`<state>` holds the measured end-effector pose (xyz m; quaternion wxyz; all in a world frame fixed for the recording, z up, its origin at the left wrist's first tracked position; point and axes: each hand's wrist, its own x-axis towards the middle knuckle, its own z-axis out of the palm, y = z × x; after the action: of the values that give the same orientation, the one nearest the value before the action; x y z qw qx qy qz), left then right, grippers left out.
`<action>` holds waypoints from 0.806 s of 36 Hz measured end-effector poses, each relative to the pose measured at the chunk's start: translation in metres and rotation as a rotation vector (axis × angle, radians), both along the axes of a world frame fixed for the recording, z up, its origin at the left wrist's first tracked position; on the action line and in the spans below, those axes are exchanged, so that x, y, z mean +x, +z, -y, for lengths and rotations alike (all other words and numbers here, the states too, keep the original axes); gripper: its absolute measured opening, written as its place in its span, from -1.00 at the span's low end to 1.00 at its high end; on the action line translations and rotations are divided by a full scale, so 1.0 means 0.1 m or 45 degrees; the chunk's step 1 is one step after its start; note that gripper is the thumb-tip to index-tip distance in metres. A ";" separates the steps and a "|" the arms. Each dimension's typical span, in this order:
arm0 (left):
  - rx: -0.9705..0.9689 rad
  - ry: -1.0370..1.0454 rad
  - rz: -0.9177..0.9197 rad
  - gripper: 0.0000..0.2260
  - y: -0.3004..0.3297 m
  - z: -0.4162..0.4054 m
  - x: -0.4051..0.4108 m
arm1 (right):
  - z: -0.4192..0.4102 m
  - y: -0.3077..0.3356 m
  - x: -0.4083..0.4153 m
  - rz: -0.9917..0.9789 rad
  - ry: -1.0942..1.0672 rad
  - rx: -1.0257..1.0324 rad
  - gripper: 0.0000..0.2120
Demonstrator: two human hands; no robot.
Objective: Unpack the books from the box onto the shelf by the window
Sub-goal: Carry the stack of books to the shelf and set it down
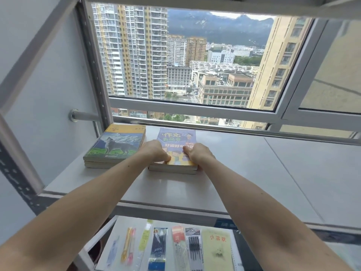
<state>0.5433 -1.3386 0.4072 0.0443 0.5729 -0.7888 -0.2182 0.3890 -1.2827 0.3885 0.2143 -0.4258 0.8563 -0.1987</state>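
Observation:
A white shelf [244, 173] runs under the window. On its left lies a stack of two books, the top one a wolf-cover book [117, 143]. Beside it lies a second stack topped by a blue book [175, 136] with yellow characters. My left hand [156, 151] grips the near left edge of this blue-topped stack, fingers curled over it. My right hand [199, 153] grips its near right corner the same way. The stack rests flat on the shelf. The box is out of view.
A steel rail [254, 130] and the window frame [195, 107] close the shelf's far side. A grey slotted upright [19, 188] stands at left. On a lower shelf lie pen packs [158, 249] and a yellow notebook [217, 249]. The shelf's right part is bare.

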 end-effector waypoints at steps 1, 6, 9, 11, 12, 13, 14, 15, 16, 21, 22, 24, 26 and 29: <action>-0.005 -0.015 0.019 -0.68 0.01 0.01 0.00 | -0.02 0.01 0.00 0.018 -0.014 -0.019 -0.57; -0.287 -0.115 0.185 -0.58 0.21 -0.02 -0.13 | -0.29 0.10 -0.15 -0.102 -0.114 -0.166 -0.51; -0.469 -0.222 0.219 -0.52 0.40 -0.16 -0.44 | -0.62 0.16 -0.42 -0.252 -0.199 -0.185 -0.57; -0.529 -0.341 0.234 -0.58 0.50 -0.34 -0.75 | -0.93 0.19 -0.64 -0.355 -0.253 -0.152 -0.66; -0.545 -0.404 0.237 -0.61 0.54 -0.47 -0.92 | -1.12 0.20 -0.76 -0.410 -0.280 -0.125 -0.72; -0.565 -0.472 0.244 -0.64 0.56 -0.60 -1.09 | -1.33 0.21 -0.87 -0.464 -0.307 -0.094 -0.76; -0.594 -0.547 0.254 -0.66 0.58 -0.76 -1.28 | -1.56 0.21 -1.00 -0.512 -0.340 -0.060 -0.79; -0.622 -0.621 0.258 -0.69 0.58 -0.94 -1.46 | -1.80 0.21 -1.11 -0.552 -0.379 -0.028 -0.81; -0.636 -0.691 0.255 -0.70 0.57 -1.13 -1.65 | -2.07 0.20 -1.23 -0.584 -0.426 0.003 -0.82; -0.643 -1.059 0.150 -0.74 0.42 -2.31 -2.58 | -3.53 0.12 -1.69 -0.675 -0.666 0.143 -0.85; -0.635 -1.125 0.127 -0.72 0.39 -2.59 -2.75 | -3.84 0.10 -1.76 -0.691 -0.712 0.163 -0.89; -0.620 -1.272 0.088 -0.69 0.32 -3.21 -3.09 | -4.50 0.03 -1.89 -0.737 -0.804 0.214 -0.89; -0.626 -1.430 0.052 -0.74 0.23 -3.89 -3.35 | -5.18 -0.05 -1.98 -0.755 -0.891 0.284 -0.82; -0.611 -1.640 -0.003 -0.77 0.02 -4.96 -3.65 | -6.21 -0.19 -2.04 -0.767 -1.017 0.387 -0.79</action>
<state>0.1781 -0.8422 0.4096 0.0323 -0.0361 -0.9986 -0.0208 0.1848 -0.6614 0.3692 -0.0745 -0.0684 0.9949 -0.0070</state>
